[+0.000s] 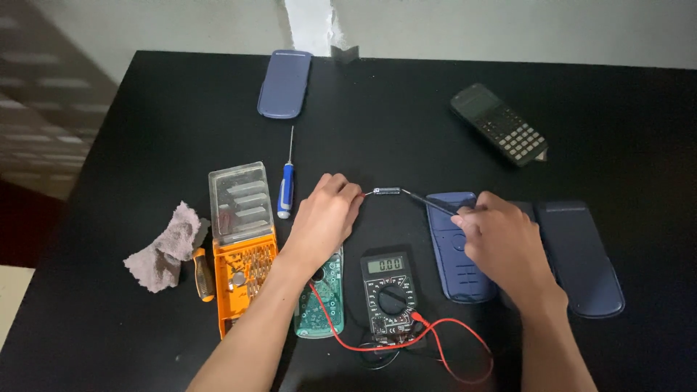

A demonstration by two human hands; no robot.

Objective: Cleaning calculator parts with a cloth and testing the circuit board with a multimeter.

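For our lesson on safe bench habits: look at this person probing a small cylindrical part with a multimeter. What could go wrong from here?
1. The small cylindrical part is pinched only at its ends between the left hand and the black probe in the right hand; it could slip or roll.
2. The red lead loops loosely near the forearms; a snag might drag the multimeter.
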